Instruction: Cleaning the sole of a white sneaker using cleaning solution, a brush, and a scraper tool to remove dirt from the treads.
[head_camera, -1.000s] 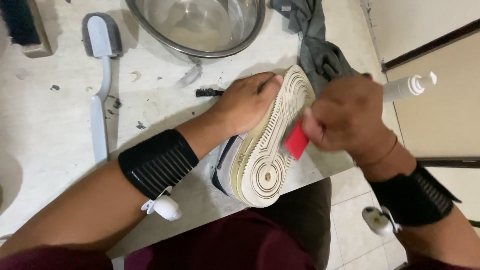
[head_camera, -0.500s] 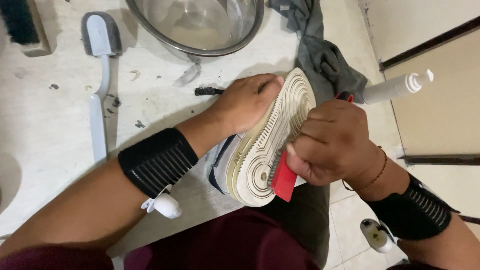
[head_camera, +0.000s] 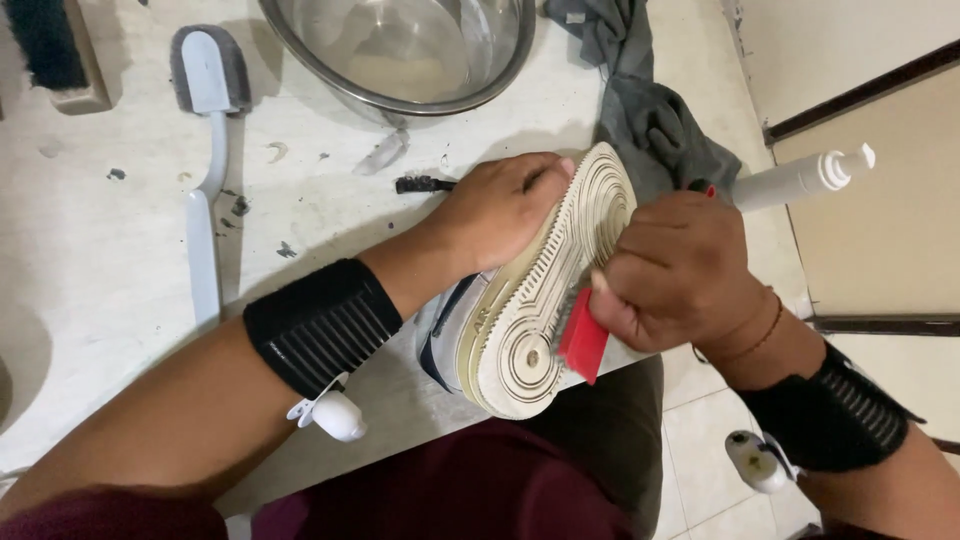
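A person's 2 forearms reach over a pale, scuffed table (head_camera: 90, 280), each wrist wrapped in a black ribbed fabric band with a small white device hanging from it. Nearest the viewer, dark red cloth covers the lap.

The right hand (head_camera: 680, 275) is curled closed around a small brush with a red plastic body (head_camera: 582, 345); the red end sticks out below the fingers, and its bristle side meets the sole near the heel. The left hand (head_camera: 500, 205) grips the side of a white sneaker (head_camera: 535, 310), fingers (head_camera: 540, 180) bent over the sole's edge and touching it. The shoe is turned sole-up at the table's near edge, its off-white rubber sole moulded with concentric rings and ribbed edges, between the 2 hands.

Just beyond the right hand's knuckles lies a white plastic pump bottle (head_camera: 800, 180) on its side, beside a crumpled grey cloth (head_camera: 650, 120). Past the left fingertips rests a small black bristled piece (head_camera: 420, 184). Farther off sits a round, shiny steel bowl (head_camera: 400, 50). To the left of it lies a long white-handled brush (head_camera: 205, 150), and a dark block brush with a wooden back (head_camera: 55, 50) sits in the far corner.
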